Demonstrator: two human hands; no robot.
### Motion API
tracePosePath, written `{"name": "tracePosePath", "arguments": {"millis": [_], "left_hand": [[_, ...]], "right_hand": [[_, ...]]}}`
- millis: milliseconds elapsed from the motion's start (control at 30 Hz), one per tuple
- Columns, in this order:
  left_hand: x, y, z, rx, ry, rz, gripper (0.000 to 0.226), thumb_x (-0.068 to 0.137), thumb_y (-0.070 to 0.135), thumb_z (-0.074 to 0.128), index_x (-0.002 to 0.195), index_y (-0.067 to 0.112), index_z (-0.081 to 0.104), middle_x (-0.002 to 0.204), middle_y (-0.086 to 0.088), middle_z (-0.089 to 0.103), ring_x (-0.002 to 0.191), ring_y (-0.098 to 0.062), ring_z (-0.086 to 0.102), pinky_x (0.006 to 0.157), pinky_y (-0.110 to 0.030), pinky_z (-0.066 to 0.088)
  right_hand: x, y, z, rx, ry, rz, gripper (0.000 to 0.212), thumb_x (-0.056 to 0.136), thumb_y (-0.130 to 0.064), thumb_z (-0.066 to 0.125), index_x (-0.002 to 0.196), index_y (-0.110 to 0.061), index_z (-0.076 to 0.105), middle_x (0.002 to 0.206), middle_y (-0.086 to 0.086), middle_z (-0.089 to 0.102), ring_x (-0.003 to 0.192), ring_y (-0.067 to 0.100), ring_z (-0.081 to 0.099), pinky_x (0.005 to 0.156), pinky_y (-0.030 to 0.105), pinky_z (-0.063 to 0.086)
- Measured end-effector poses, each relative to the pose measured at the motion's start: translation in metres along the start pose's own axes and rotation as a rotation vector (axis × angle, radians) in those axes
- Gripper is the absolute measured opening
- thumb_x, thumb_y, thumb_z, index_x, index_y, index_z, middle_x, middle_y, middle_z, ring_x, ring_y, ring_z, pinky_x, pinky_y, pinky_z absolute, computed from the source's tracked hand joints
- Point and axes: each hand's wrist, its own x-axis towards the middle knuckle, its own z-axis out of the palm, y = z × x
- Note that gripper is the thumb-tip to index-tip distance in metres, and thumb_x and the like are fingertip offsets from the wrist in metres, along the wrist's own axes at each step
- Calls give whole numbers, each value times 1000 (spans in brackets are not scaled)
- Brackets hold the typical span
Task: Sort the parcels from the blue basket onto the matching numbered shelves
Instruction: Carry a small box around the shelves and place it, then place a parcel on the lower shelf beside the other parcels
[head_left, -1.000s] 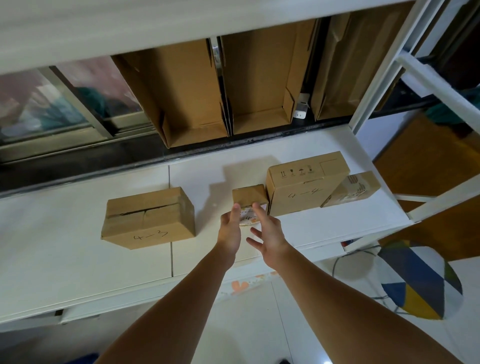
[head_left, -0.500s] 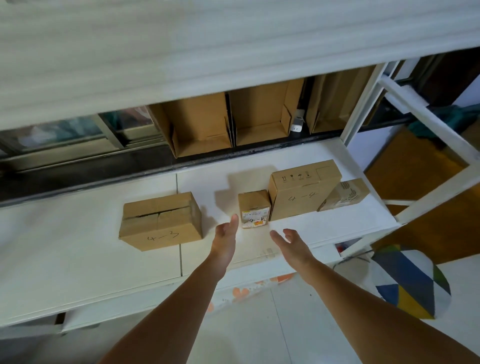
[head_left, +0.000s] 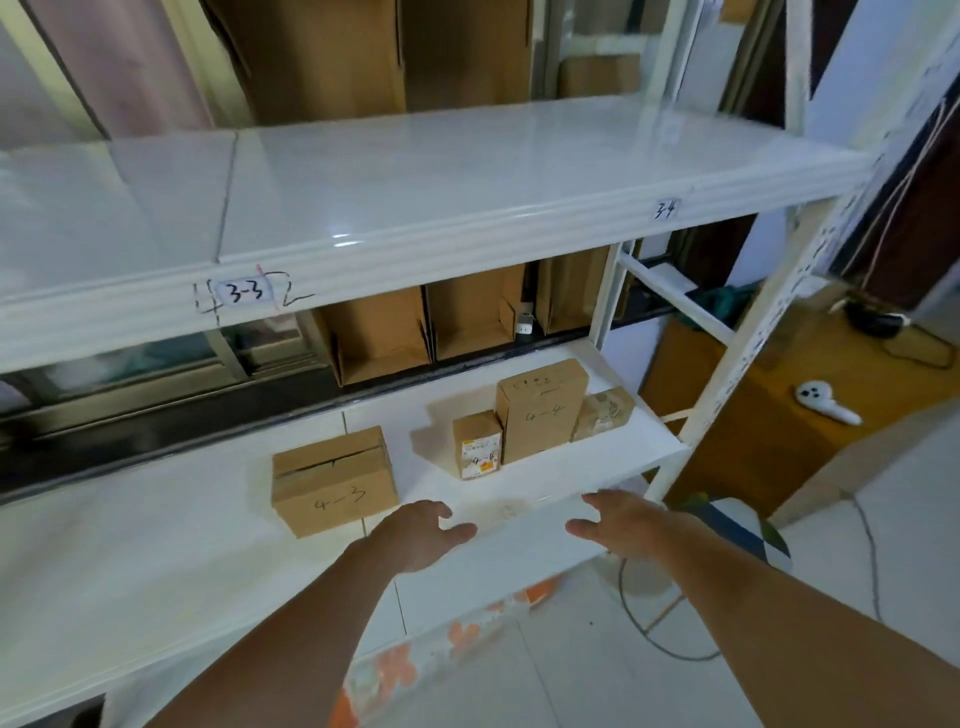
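A small cardboard parcel (head_left: 477, 450) with a printed label and "4-4" stands on the lower white shelf (head_left: 156, 545). To its right stands a taller box marked 4-4 (head_left: 540, 410), then a small tilted parcel (head_left: 603, 413). A box marked 4-3 (head_left: 332, 480) sits further left. My left hand (head_left: 418, 535) and my right hand (head_left: 618, 522) hover empty over the shelf's front edge, fingers relaxed, apart from every parcel. The shelf above (head_left: 415, 171) carries labels 3-3 (head_left: 245, 294) and 3-4 (head_left: 666, 209). The blue basket is out of view.
Flattened cardboard boxes (head_left: 382, 332) lean behind the shelf. A white upright post (head_left: 753, 332) frames the shelf's right end. On the right, a wooden surface (head_left: 810, 400) holds a white device (head_left: 826, 400). A coloured round object (head_left: 748, 535) and a cable (head_left: 649, 629) lie on the tiled floor.
Both hands let go of the small 4-4 parcel and drew back to the shelf's front edge. The view tilted up, bringing the 3-3 and 3-4 shelf into sight.
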Motion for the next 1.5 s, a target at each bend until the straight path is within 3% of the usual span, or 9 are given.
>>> {"name": "tracePosePath", "arguments": {"millis": [300,633,733,833,1000,1200,1367,1433,1500], "left_hand": [[-105,5,10,-33,95,-23,80,83,86,45,143,34,52,159,5,40,144,-19,39,117,-36,32],[-201,20,90,-100,92,-41,87,81,86,47,150,34,44,163,6,34,147,-19,36,121,-39,28],[-222,11,98,-85,103,-66,89,81,87,45,154,36,38,165,7,29,150,-19,31,123,-40,23],[-243,-5,96,-84,125,-87,86,85,85,43,155,35,36,165,8,28,151,-17,28,123,-38,20],[-296,-63,95,-127,200,-171,82,89,80,43,156,33,35,166,9,27,152,-17,26,124,-38,18],[-393,-188,96,-262,284,-410,82,90,76,47,156,28,36,164,3,32,146,-20,37,119,-34,28],[-500,-297,106,-366,379,-624,95,74,92,46,150,36,42,153,2,49,133,-23,52,111,-37,42],[-546,-332,114,-392,411,-694,78,89,77,48,150,29,44,148,2,52,131,-23,53,106,-32,44],[-588,-366,126,-433,469,-802,78,91,73,49,150,22,46,149,-3,52,131,-24,54,102,-32,45]], "right_hand": [[-108,9,10,-6,23,-69,70,100,-62,39,158,-25,25,167,-3,20,152,26,24,121,45,22],[-181,55,71,-99,17,-10,79,87,-81,35,153,-38,31,168,-2,11,155,35,5,121,63,14],[-192,48,76,-102,15,-37,76,91,-77,38,153,-35,31,167,-1,18,153,35,11,122,61,16],[-199,22,82,-105,-7,-93,69,98,-67,39,154,-27,32,164,1,27,149,29,28,120,49,23],[-187,-52,111,-172,-66,-199,80,93,-73,39,158,-29,25,166,0,23,150,25,27,121,44,24],[-199,-209,158,-336,-146,-442,83,94,-73,36,160,-25,20,168,0,17,153,24,21,122,41,19],[-230,-355,213,-429,-184,-690,83,94,-73,37,160,-24,21,167,0,19,152,23,23,122,38,20],[-248,-410,240,-468,-197,-773,85,91,-76,39,159,-27,24,167,-1,21,151,23,25,122,40,22],[-271,-458,265,-503,-218,-856,80,92,-72,43,157,-27,31,164,1,29,148,25,32,119,40,28]]}}
